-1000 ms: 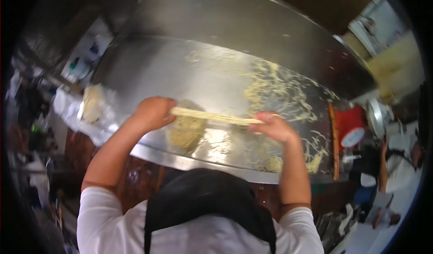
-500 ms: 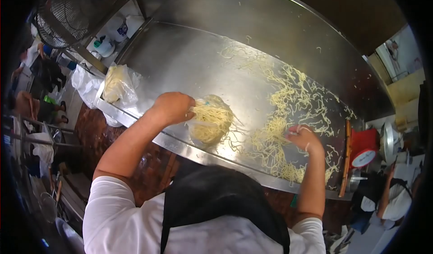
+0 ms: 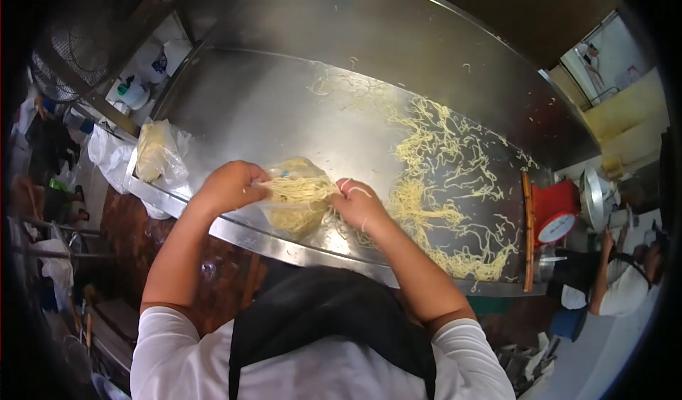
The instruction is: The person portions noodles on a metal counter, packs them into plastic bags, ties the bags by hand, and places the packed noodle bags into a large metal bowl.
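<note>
Between my two hands is a clear plastic bag (image 3: 293, 221) of yellow noodles, resting near the front edge of the metal table (image 3: 234, 101). My left hand (image 3: 238, 185) is closed at the bag's left side, pinching noodles (image 3: 288, 187) at its mouth; whether it also grips the plastic, I cannot tell. On the right side of the bag, my right hand (image 3: 355, 202) is closed on strands of noodles, a few of them hanging over its fingers. Loose noodles (image 3: 415, 204) lie scattered across the table to the right.
A filled plastic bag (image 3: 158, 151) sits at the table's left corner. A wooden stick (image 3: 527, 229) lies along the right end, beside a red scale (image 3: 555, 212). A raised metal panel backs the table. Another person (image 3: 625, 283) stands at the far right.
My right hand has moved left from the loose noodles to the bag and now holds strands there. My left hand stays at the bag. The whole view has shifted somewhat.
</note>
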`<action>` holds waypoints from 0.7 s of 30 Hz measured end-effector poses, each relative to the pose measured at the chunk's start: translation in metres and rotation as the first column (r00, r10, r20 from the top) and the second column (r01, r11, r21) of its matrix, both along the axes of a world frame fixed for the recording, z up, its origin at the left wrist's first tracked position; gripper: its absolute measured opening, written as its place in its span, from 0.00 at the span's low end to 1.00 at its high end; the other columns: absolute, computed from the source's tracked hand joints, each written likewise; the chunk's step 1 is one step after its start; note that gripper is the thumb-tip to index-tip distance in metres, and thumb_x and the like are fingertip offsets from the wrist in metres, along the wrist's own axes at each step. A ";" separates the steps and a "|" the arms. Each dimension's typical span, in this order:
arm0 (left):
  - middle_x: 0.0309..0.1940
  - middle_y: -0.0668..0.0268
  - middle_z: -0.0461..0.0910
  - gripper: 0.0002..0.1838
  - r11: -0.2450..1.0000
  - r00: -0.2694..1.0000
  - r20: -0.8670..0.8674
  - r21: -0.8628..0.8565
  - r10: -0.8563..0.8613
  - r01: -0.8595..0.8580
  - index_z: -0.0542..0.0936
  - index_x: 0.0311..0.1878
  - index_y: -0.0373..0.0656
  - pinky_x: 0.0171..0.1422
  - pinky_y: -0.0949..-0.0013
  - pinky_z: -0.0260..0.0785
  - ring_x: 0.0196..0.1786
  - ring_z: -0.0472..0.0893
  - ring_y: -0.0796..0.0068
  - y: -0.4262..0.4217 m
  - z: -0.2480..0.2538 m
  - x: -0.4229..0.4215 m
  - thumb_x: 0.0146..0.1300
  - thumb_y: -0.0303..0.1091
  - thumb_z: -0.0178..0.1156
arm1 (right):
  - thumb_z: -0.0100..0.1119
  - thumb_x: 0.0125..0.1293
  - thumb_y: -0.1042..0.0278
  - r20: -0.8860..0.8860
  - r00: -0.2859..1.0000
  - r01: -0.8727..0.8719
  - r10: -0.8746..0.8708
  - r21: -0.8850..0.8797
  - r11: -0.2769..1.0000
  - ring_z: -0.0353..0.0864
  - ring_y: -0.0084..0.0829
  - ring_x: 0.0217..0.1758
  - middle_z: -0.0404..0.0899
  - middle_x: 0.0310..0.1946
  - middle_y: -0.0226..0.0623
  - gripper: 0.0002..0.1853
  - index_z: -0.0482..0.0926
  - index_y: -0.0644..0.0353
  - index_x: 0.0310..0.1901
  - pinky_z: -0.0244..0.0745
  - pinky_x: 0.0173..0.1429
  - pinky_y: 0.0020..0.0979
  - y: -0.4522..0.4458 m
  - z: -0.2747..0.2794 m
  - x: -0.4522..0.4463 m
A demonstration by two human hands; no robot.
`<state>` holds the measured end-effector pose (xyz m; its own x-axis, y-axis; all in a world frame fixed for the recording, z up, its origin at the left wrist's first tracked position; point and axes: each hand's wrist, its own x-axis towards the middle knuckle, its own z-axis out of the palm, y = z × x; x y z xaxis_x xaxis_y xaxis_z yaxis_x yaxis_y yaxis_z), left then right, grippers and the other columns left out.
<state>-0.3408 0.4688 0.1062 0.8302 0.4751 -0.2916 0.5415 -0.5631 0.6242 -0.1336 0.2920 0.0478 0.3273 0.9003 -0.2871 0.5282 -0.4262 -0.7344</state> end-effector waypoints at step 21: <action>0.34 0.58 0.83 0.15 0.898 0.966 -0.256 0.419 -0.023 0.132 0.82 0.43 0.49 0.45 0.55 0.73 0.40 0.81 0.55 0.006 0.016 0.006 0.51 0.39 0.64 | 0.56 0.66 0.65 -0.600 0.794 -0.132 0.094 -0.020 0.991 0.82 0.29 0.46 0.83 0.43 0.37 0.11 0.80 0.61 0.45 0.78 0.46 0.33 -0.042 0.101 0.059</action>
<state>-0.3346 0.4745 0.1221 0.8009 0.5358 -0.2674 0.5864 -0.7921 0.1694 -0.0743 0.2503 0.1490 -0.0292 0.8955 -0.4441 0.0404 -0.4429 -0.8957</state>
